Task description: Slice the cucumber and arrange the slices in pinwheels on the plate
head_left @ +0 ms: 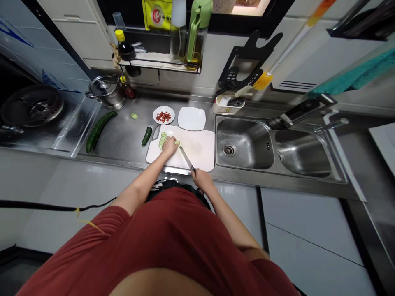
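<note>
On the white cutting board, my left hand is closed over some cucumber pieces. A pale green cucumber slice shows at its fingertips, and the rest is hidden beneath the fingers. Several overlapping cucumber slices lie just left of that hand. My right hand grips the dark handle of a kitchen knife at the board's front edge. The blade slants up and left, its tip close to the slice by my left fingers. A shorter cucumber piece rests beside the board.
Behind the board stand a plate of red chopped pieces and a white square plate. A long cucumber and a cucumber end lie left. A double sink adjoins the board's right side. A steel pot stands back left.
</note>
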Tool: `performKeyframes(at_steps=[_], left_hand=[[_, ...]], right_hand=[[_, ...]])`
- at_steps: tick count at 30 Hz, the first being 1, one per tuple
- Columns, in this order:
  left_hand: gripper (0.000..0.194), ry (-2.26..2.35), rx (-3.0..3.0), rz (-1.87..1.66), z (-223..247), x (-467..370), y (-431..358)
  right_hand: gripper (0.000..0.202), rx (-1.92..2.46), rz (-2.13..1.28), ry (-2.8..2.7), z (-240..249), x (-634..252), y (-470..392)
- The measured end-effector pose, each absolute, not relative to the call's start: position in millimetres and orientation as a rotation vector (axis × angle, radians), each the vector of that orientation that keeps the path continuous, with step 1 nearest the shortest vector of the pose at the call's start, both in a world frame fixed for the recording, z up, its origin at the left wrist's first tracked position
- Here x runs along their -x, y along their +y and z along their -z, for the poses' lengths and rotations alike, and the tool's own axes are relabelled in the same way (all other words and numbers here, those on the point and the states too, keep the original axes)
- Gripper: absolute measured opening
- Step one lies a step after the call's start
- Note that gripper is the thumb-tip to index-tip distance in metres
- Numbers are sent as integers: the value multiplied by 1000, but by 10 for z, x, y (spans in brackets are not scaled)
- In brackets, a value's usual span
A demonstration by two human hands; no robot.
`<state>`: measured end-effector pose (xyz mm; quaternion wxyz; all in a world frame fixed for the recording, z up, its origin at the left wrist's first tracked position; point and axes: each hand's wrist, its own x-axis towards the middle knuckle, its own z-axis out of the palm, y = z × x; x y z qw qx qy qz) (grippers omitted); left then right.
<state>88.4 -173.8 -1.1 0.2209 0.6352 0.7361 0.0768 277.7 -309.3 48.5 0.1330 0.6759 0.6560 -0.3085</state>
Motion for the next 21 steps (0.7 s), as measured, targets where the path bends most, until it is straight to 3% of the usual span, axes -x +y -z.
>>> performKeyframes(at_steps=[10, 21], left_hand=[[12, 2016, -1680, -306, 30, -917, -1640], [12, 2086, -1482, -535, 43, -804, -1953]], right_hand=[[43, -1977, 903, 1907, -481, -2785, -3105], [43, -1970, 932, 1911, -490, -2805, -3096]])
